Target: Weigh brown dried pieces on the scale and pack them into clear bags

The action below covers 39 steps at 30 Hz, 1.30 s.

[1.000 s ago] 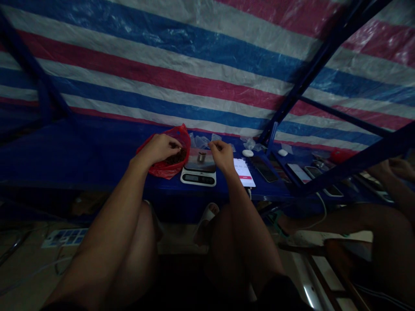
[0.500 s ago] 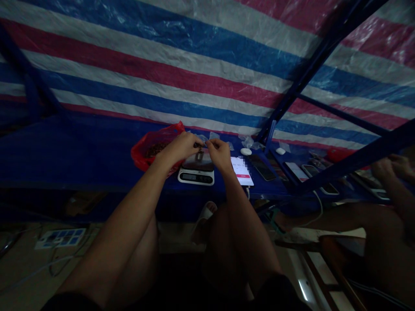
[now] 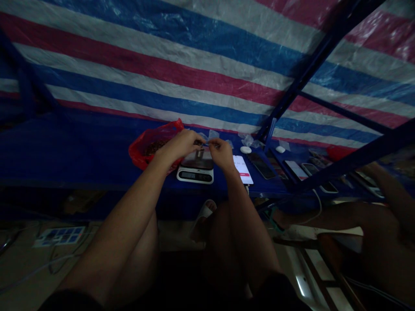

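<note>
Sheet (image 3: 181,77) in bands of blue, greyish white and dark pink; shelf (image 3: 97,147) in deep blue.
The bag (image 3: 138,149) is bright red and its bits (image 3: 153,147) brown; the scale (image 3: 195,181) is white with a dark plate (image 3: 194,163) and display (image 3: 188,175); the phone screen (image 3: 241,167) is white with one pinkish-red bar (image 3: 244,175) (close to the sheet's pink); the slipper (image 3: 205,211) is white, the post (image 3: 293,93) blue.

Red plastic bag (image 3: 135,152) gaping open, small brown pieces (image 3: 153,149) heaped inside, white digital scale (image 3: 195,177) set flat just to its right, small metallic cylinder (image 3: 199,153) stood upright on the dark platform (image 3: 193,163).
</note>
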Each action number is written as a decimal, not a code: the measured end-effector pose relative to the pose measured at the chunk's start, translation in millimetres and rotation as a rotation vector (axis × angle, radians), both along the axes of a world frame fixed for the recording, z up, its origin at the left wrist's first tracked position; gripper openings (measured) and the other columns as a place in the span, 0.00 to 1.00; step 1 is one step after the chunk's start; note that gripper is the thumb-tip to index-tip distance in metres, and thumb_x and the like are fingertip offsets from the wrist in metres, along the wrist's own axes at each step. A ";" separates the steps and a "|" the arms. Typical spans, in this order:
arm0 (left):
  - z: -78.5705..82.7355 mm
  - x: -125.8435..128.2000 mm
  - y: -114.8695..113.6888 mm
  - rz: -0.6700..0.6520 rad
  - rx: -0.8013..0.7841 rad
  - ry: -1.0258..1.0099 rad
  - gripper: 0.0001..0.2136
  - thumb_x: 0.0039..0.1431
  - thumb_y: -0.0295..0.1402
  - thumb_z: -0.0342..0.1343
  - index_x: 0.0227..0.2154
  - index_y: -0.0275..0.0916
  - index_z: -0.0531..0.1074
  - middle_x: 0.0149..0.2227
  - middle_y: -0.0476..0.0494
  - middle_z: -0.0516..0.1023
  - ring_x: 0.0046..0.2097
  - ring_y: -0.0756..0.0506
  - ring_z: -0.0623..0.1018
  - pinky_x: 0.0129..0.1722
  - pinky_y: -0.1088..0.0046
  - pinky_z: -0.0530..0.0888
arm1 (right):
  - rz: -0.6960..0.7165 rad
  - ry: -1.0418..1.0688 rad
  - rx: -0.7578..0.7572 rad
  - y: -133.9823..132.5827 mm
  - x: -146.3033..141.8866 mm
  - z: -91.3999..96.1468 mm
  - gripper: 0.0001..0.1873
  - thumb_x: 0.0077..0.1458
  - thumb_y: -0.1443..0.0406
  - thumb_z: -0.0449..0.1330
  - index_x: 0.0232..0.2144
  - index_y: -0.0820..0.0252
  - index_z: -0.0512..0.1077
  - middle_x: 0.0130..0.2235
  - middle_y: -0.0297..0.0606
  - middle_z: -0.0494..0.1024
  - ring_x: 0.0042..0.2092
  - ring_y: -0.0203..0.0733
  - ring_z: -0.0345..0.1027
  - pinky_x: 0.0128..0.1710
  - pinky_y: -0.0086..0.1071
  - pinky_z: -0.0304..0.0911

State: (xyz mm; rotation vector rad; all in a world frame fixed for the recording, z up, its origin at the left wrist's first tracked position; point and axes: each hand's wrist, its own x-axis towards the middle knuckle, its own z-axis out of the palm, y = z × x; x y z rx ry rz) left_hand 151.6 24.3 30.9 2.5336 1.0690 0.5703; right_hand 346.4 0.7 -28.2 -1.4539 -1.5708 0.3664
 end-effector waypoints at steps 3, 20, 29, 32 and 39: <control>0.4 0.7 -0.1 0.017 0.001 -0.014 0.17 0.66 0.28 0.62 0.55 0.43 0.85 0.57 0.42 0.87 0.58 0.39 0.84 0.62 0.65 0.75 | -0.120 -0.060 -0.023 -1.7 14.7 -2.0 0.14 0.62 0.68 0.59 0.44 0.62 0.85 0.44 0.48 0.88 0.47 0.53 0.81 0.53 0.44 0.72; -9.0 10.4 -0.5 0.011 0.004 0.017 0.15 0.70 0.34 0.59 0.54 0.44 0.86 0.56 0.42 0.87 0.58 0.38 0.84 0.58 0.65 0.77 | -0.152 -0.383 -0.291 0.2 35.5 -19.7 0.08 0.58 0.68 0.69 0.40 0.57 0.86 0.46 0.52 0.88 0.50 0.57 0.83 0.54 0.45 0.72; -1.7 -2.9 -5.9 0.093 0.007 -0.088 0.19 0.73 0.28 0.51 0.59 0.39 0.83 0.60 0.41 0.85 0.62 0.41 0.82 0.66 0.68 0.73 | -0.165 -0.313 -0.221 0.6 34.2 -16.7 0.09 0.56 0.73 0.69 0.26 0.56 0.83 0.36 0.48 0.87 0.49 0.54 0.81 0.55 0.42 0.69; -7.8 -16.3 -2.0 0.153 0.021 -0.091 0.20 0.72 0.27 0.51 0.58 0.37 0.83 0.59 0.40 0.85 0.61 0.41 0.82 0.66 0.68 0.73 | -0.102 -0.230 -0.108 -4.2 30.9 -7.3 0.08 0.62 0.69 0.65 0.34 0.57 0.85 0.41 0.46 0.88 0.46 0.52 0.80 0.52 0.42 0.70; -22.5 -24.6 -2.4 0.154 0.014 -0.014 0.19 0.71 0.29 0.51 0.57 0.36 0.84 0.58 0.38 0.86 0.59 0.40 0.83 0.63 0.66 0.75 | 0.142 -0.183 0.079 -2.6 -0.1 5.9 0.11 0.67 0.63 0.63 0.43 0.55 0.87 0.45 0.44 0.86 0.47 0.50 0.78 0.53 0.44 0.71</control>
